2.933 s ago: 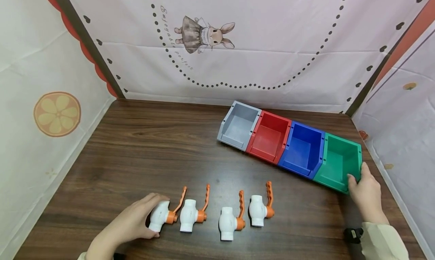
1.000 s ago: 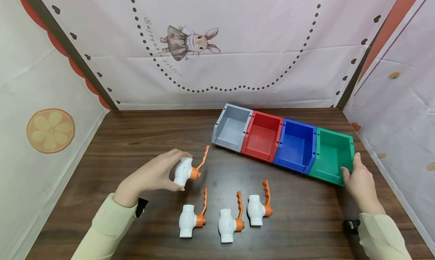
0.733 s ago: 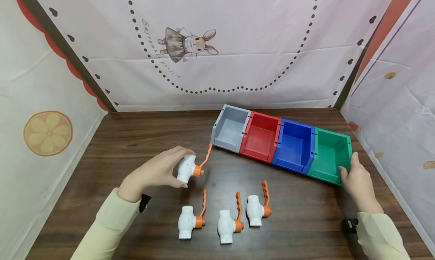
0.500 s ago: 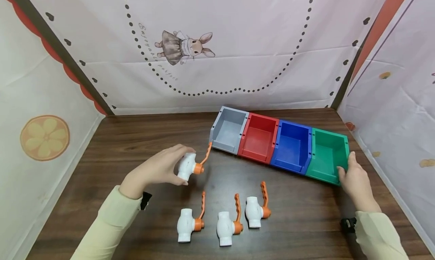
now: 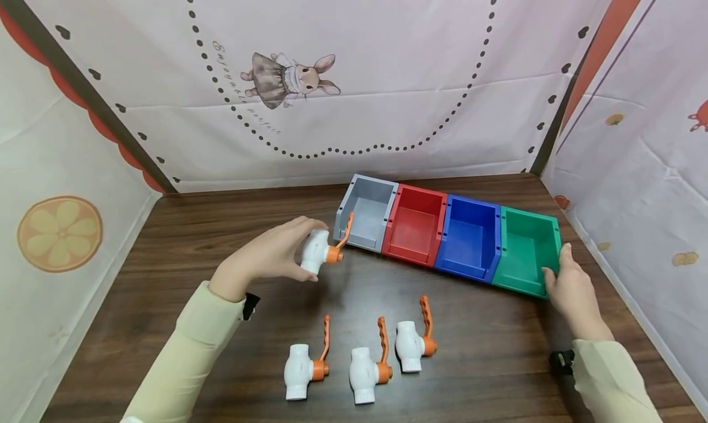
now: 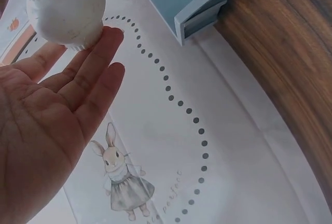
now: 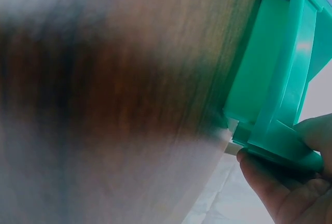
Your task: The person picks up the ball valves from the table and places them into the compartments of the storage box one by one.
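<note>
My left hand (image 5: 271,257) grips a white ball valve (image 5: 314,251) between thumb and fingers. The valve is raised above the table, and its orange lever overlaps the front left of the grey bin (image 5: 367,217). In the left wrist view the fingertips support the white valve body (image 6: 67,11); its lever is out of sight there. My right hand (image 5: 575,291) pinches the right side wall of the green bin (image 5: 522,245), thumb inside. The right wrist view shows thumb and fingers on either side of the green edge (image 7: 282,143).
A red bin (image 5: 415,226) and a blue bin (image 5: 467,235) sit joined between grey and green. Nearer on the wooden table lie three more ball valves: left (image 5: 298,371), middle (image 5: 363,374) and right (image 5: 410,346). A patterned cloth (image 5: 387,128) stands behind.
My left hand has lifted the leftmost valve from the row and carried it forward and right, close to the grey bin. The right hand stays on the green bin; the head view has shifted.
</note>
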`<state>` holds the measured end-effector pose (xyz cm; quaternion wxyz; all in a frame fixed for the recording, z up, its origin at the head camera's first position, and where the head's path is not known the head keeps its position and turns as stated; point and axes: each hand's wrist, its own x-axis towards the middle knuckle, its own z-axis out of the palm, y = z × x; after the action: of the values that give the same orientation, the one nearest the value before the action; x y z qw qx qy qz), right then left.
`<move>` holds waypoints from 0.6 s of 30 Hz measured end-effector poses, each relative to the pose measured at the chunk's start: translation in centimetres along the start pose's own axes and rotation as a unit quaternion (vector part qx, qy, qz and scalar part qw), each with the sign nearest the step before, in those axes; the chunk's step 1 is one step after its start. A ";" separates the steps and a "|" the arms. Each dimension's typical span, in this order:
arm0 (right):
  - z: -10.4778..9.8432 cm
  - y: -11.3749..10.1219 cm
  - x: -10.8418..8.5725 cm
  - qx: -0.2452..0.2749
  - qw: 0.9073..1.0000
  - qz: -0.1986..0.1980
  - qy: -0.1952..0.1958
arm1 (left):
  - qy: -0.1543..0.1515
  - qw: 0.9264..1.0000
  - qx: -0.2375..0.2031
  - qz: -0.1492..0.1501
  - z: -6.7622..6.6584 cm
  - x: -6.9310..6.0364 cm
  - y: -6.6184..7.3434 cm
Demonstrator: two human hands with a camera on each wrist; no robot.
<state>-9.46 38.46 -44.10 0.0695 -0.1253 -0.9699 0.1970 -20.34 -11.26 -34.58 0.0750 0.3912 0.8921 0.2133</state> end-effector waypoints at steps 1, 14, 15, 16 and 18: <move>0.0 0.0 0.0 0.000 1.000 0.002 -0.001 | -0.001 1.000 0.000 -0.003 -0.1 0.2 0.0; 0.1 -0.1 0.2 0.007 1.000 0.002 -0.001 | 0.001 1.000 0.027 -0.012 -0.4 3.1 -0.3; 0.1 0.0 0.2 0.007 1.000 0.002 0.000 | 0.000 0.999 0.027 -0.018 -0.4 3.3 -0.3; 0.0 0.0 0.1 0.005 1.000 0.003 0.000 | -0.002 0.999 0.026 -0.021 -0.4 3.5 -0.4; 0.0 0.1 0.1 0.004 1.000 0.005 0.001 | -0.003 0.999 0.033 -0.022 -0.3 4.0 -0.4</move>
<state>-9.49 38.54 -44.11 0.0699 -0.1297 -0.9684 0.2012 -23.49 -8.67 -34.37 0.0691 0.3746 0.9067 0.1811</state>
